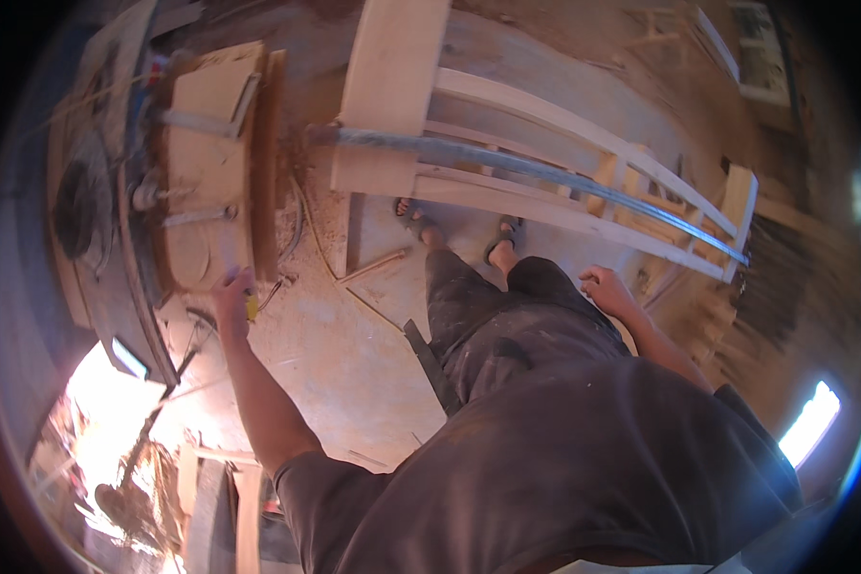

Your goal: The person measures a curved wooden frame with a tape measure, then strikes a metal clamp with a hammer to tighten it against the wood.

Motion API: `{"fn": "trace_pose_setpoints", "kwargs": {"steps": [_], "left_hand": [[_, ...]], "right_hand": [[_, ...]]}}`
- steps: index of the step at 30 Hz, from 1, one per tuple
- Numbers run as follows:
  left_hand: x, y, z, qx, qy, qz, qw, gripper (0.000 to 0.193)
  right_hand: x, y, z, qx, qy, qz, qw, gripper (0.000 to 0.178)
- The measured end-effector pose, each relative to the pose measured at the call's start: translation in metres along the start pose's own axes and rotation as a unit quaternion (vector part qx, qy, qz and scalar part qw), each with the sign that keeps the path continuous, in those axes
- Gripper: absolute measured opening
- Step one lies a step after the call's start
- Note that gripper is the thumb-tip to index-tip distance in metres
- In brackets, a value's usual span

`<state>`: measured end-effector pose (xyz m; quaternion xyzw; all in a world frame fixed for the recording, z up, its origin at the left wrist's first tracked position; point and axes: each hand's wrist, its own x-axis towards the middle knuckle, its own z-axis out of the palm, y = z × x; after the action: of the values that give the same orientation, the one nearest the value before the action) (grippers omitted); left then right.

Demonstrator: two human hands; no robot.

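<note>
My left hand (231, 302) is out to the left, closed around a small yellow-and-dark object (252, 305) whose kind I cannot make out. It hangs by the near end of a bench that carries a pale wooden panel (206, 158). My right hand (607, 290) is held at my right side, fingers loosely bent and parted from the thumb, with nothing seen in it. Ahead of it lies a long pale wooden frame (536, 206) with slats. Along the frame runs a metal bar clamp (507, 165), which also crosses a wide board (387, 72).
Metal clamp arms (201, 122) lie over the panel. A dark round thing (88, 201) sits on the bench's left. Thin wood strips (378, 263) and a cable (299, 225) are on the dusty floor. A wooden stand (247, 512) is at lower left, with timber stacked at right.
</note>
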<state>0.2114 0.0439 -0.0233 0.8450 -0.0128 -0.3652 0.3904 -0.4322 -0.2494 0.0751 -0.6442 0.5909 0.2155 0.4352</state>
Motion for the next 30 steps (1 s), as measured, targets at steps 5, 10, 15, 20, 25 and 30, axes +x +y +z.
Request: {"fn": "trace_pose_setpoints", "kwargs": {"steps": [5,10,15,20,25,30], "left_hand": [[0.079,-0.04,-0.026,0.062,0.102,0.086,0.989,0.044],[0.129,-0.064,-0.035,0.571,0.294,0.29,0.71,0.045],[0.1,0.008,0.028,0.383,0.338,0.242,0.825,0.047],[0.052,0.032,0.135,0.321,0.347,0.287,0.833,0.049],[-0.017,0.056,0.239,0.284,0.357,0.341,0.822,0.051],[-0.106,0.075,0.343,0.255,0.329,0.39,0.821,0.053]], "right_hand": [[-0.018,-0.021,-0.004,0.026,0.011,0.018,0.999,0.028],[-0.027,-0.003,0.009,0.058,0.03,0.059,0.996,0.024],[-0.033,0.025,0.018,0.068,0.035,0.065,0.995,0.028],[-0.046,0.071,0.016,0.049,0.056,0.073,0.995,0.027],[-0.065,0.127,0.001,0.12,0.068,0.118,0.983,0.024],[-0.09,0.248,0.024,0.206,0.091,0.132,0.965,0.026]]}}
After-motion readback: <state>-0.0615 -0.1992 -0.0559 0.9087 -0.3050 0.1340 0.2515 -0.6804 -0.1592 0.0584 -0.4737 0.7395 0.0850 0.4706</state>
